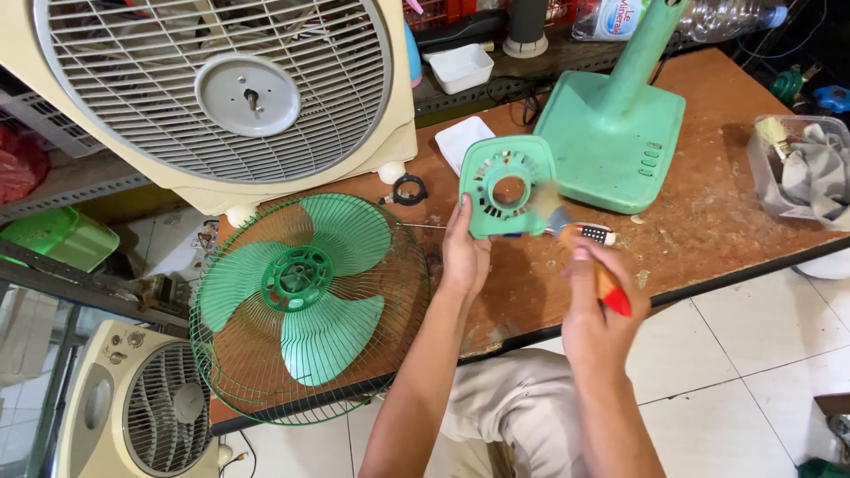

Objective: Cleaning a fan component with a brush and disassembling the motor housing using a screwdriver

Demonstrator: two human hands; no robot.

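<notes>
Your left hand (464,257) has its grip clamped on the lower left edge of the green fan motor cover (508,187), holding it upright above the middle of the bench (708,221). Your right hand (595,305) is wrapped tight round the paintbrush (591,257), red handle end pointing down at you, bristles blurred against the cover's lower right corner. Left of you, the green fan blade (305,283) lies in its wire guard (403,327) over the bench's left edge. The green fan base (611,133) stands near the far edge.
</notes>
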